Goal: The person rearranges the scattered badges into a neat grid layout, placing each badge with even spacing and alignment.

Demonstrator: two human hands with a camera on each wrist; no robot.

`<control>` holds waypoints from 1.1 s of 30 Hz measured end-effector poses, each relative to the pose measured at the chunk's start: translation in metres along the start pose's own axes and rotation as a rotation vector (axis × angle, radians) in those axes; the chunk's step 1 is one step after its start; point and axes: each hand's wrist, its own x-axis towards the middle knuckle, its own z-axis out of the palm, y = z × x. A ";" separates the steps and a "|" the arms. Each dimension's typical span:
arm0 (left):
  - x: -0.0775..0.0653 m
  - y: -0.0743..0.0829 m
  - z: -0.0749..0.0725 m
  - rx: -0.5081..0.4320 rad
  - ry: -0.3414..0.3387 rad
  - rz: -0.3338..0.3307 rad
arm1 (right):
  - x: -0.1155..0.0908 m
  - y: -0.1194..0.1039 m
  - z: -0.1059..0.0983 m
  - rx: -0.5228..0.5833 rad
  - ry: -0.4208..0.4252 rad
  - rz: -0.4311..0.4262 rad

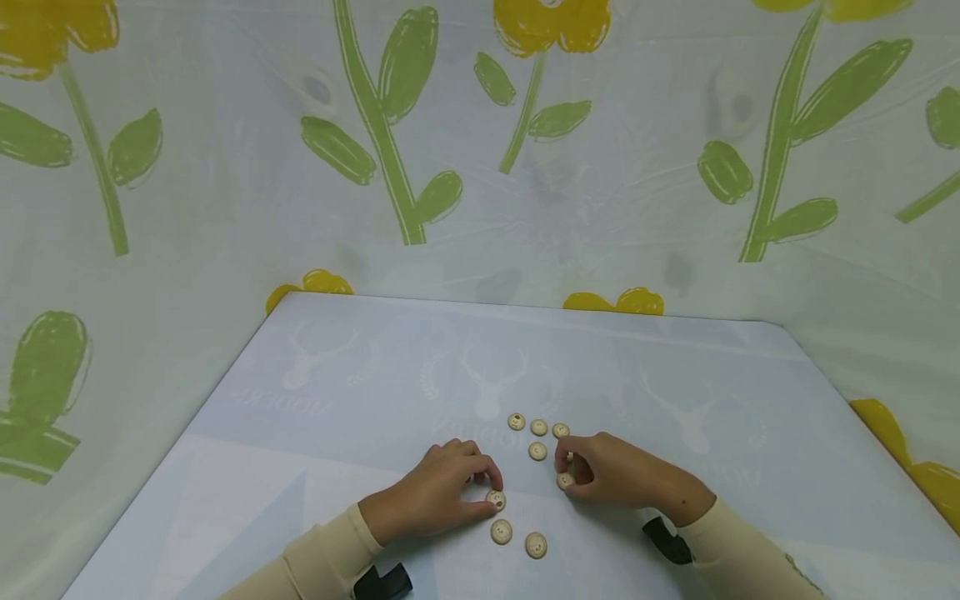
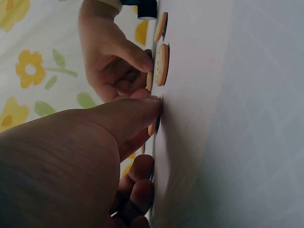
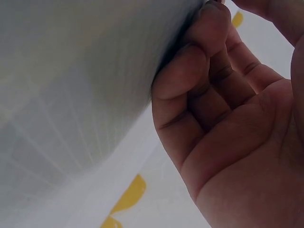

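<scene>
Small round wooden buttons with dark marks lie on a pale table. My left hand (image 1: 442, 492) pinches one button (image 1: 496, 500) between thumb and index finger at the tabletop. To its right, my right hand (image 1: 622, 471) holds another button (image 1: 566, 481) between thumb and index finger. The left wrist view has my left hand (image 2: 71, 156) up close, the edge of its button (image 2: 152, 128) under the fingertips, and my right hand (image 2: 111, 57) beyond. In the right wrist view my right hand (image 3: 232, 123) has its other fingers curled against the table; its button is hidden there.
Beyond the hands lie several loose buttons, among them a leftmost one (image 1: 516, 422) and a nearer one (image 1: 537, 451). Two more buttons, one left (image 1: 501, 532) and one right (image 1: 536, 546), lie closer to me. A flowered curtain (image 1: 240, 167) hangs behind the table (image 1: 360, 350).
</scene>
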 end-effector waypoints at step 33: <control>0.001 0.001 0.000 0.022 0.001 -0.013 | -0.018 -0.026 0.005 0.069 -0.050 -0.007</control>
